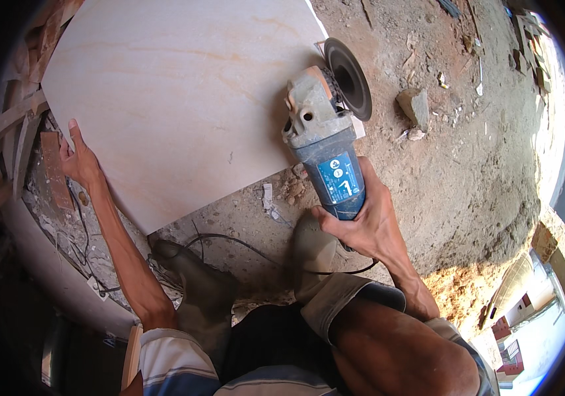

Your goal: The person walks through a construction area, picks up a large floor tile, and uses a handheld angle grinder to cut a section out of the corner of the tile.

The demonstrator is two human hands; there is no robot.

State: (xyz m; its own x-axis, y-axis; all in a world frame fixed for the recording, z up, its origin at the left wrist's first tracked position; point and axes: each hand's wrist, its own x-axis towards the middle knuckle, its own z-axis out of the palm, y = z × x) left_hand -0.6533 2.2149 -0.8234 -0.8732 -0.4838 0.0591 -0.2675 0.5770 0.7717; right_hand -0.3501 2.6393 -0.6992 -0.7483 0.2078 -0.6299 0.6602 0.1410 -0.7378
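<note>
A large beige marbled tile (176, 99) lies at a slant across the upper left. My left hand (81, 158) holds its left edge, thumb raised along it and fingers curled, partly hidden. My right hand (368, 218) is wrapped round the blue body of an angle grinder (338, 178), whose metal head sits over the tile's right edge. Its dark disc (355, 86) stands tilted just beside that edge. A black cord (262, 257) runs from below the tool across the dirt toward the left.
Rough dirt ground (467, 185) surrounds the tile, with a stone chunk (413, 107) and rubble. Wooden scraps (15, 119) crowd the left. My boots (196, 277) are below the tile. A sunlit opening shows at the far right.
</note>
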